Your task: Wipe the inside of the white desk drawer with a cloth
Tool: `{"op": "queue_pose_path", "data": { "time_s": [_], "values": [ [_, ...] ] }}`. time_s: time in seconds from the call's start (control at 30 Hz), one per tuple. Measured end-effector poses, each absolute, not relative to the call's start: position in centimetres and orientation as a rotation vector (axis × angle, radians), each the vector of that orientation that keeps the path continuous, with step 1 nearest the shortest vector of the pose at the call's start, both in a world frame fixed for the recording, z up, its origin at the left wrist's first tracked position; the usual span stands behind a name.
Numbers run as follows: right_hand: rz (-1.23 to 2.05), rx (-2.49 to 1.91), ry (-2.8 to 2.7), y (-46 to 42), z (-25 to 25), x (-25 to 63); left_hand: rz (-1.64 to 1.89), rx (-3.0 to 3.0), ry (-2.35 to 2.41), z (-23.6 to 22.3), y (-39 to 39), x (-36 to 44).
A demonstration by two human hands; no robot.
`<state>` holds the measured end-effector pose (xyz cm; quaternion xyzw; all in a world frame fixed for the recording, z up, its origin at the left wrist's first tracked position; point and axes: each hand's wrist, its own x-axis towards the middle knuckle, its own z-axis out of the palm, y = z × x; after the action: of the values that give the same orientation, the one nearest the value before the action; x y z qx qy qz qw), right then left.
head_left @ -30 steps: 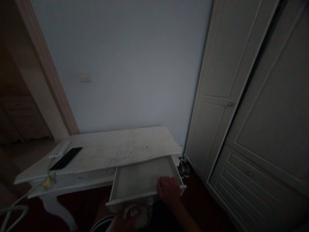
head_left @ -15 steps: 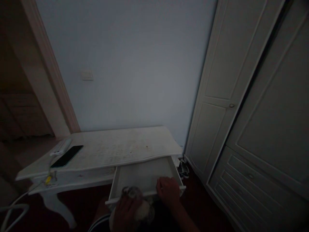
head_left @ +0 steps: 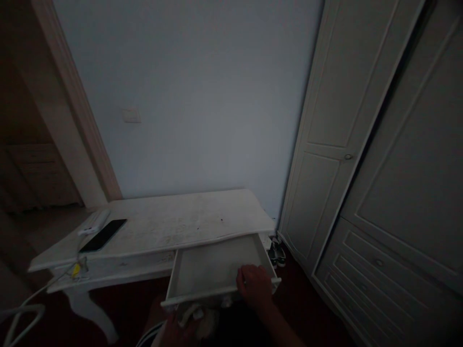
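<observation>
The drawer [head_left: 206, 270] of the white desk [head_left: 152, 217] is pulled out, and its inside shows bare. My right hand [head_left: 255, 285] is closed over the right part of the drawer's front edge, with its fingers curled on the inner side. Low at the bottom of the view, in front of the drawer's left part, my left hand [head_left: 179, 332] has its fingers bent around a pale item [head_left: 197, 315]. That item is dark and blurred, so its kind does not show. A round knob [head_left: 226, 302] sits on the drawer front between both hands.
A phone [head_left: 103, 235] and a white power strip [head_left: 94, 222] lie on the desk's left end, with a cable and a yellow tag [head_left: 75, 270] hanging by the edge. Shoes [head_left: 278, 253] stand on the dark red floor beside a tall wardrobe [head_left: 325, 183].
My left hand has dropped from the drawer's front edge to below it, taking the pale item down. My right hand stays on the drawer edge. The view has shifted slightly.
</observation>
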<state>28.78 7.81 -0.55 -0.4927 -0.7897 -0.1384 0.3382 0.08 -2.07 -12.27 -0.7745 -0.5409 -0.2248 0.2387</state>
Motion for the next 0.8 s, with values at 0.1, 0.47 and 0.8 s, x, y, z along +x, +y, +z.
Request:
{"op": "queue_pose_path", "data": {
  "time_s": [0.1,0.47,0.8],
  "values": [
    [-0.346,-1.28,-2.045,7.9,-0.6,28.7,-0.638,-2.14,-1.357,-10.8,-1.0,3.2],
    [0.211,-1.126,-1.664,3.5,-2.5,31.6,-1.151,-2.379,-1.391,-1.9,0.6,9.7],
    [0.006,-1.18,-1.466,2.8,-11.3,29.4,-1.741,-3.031,-1.71,5.0,3.2,15.8]
  ]
}}
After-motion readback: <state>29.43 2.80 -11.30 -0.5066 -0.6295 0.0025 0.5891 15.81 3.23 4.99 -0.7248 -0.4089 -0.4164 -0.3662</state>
